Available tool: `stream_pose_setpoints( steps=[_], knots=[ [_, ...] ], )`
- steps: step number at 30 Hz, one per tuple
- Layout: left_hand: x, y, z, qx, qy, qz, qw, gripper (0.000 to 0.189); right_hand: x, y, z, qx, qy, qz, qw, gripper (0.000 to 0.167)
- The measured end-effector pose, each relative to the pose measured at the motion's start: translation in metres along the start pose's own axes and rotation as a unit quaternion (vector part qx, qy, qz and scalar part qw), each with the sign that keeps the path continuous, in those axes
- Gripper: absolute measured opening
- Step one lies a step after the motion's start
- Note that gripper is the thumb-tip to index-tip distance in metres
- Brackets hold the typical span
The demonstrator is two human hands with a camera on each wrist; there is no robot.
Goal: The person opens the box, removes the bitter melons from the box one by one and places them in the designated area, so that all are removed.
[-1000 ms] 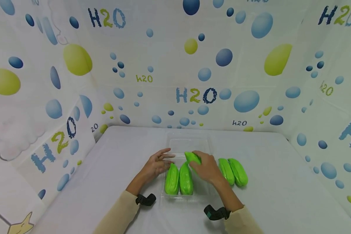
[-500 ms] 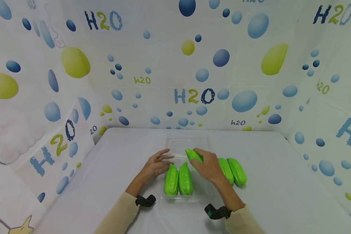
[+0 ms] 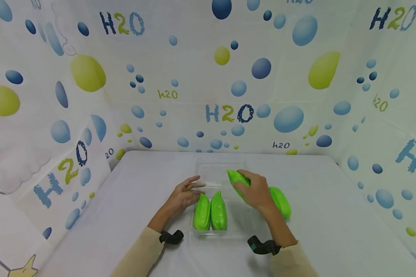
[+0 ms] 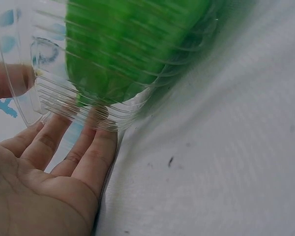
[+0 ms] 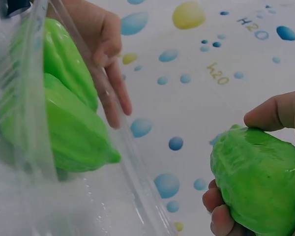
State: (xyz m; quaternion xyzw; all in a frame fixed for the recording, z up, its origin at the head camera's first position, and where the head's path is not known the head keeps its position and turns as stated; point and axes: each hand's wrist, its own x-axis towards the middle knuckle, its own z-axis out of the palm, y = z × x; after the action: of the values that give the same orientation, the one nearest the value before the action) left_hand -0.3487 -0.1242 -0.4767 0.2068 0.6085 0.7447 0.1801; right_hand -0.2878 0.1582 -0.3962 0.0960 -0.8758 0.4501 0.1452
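Observation:
A glossy green ribbed gourd (image 3: pixel 238 182) with a pointed tip is held in my right hand (image 3: pixel 257 189), thumb on one side and fingers curled round the other. The held gourd (image 5: pixel 258 179) is above and right of a clear plastic container (image 3: pixel 242 227) in the right wrist view. Two similar gourds (image 3: pixel 202 213) lie side by side in the container's left part. My left hand (image 3: pixel 183 198) touches the container's left wall with extended fingers (image 4: pixel 93 152). Another gourd (image 3: pixel 280 202) lies on the table to the right, partly behind my right wrist.
The container's clear lid (image 3: pixel 220 167) lies open at the back. A white cloth covers the table (image 3: pixel 332 231). Patterned curtain walls (image 3: pixel 180 127) stand behind and at both sides.
My right hand has moved right and slightly up, carrying the gourd away from above the container. It now hides one of the two gourds on the right. The left hand stays in place.

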Motion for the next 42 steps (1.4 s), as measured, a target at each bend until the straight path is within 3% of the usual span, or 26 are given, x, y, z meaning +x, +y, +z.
stream_pose_setpoints(
  steps=[9,16,24,42],
  knots=[
    [0.001,0.003,0.001,0.01,-0.01,0.001,0.9999,0.067,0.001,0.009,-0.019,-0.022,0.029,0.043,0.9984,0.045],
    [0.0,0.003,0.001,0.011,-0.003,-0.004,0.9999,0.067,0.003,0.014,-0.025,-0.031,0.027,0.045,0.9981,0.046],
    [-0.001,0.004,0.001,0.008,-0.003,-0.002,1.0,0.066,0.005,0.023,-0.043,-0.041,0.014,0.08,0.9958,0.05],
    [-0.005,0.001,-0.003,0.014,-0.006,0.006,0.9999,0.066,-0.003,0.055,-0.086,-0.009,0.016,0.162,0.9866,0.056]
  ],
)
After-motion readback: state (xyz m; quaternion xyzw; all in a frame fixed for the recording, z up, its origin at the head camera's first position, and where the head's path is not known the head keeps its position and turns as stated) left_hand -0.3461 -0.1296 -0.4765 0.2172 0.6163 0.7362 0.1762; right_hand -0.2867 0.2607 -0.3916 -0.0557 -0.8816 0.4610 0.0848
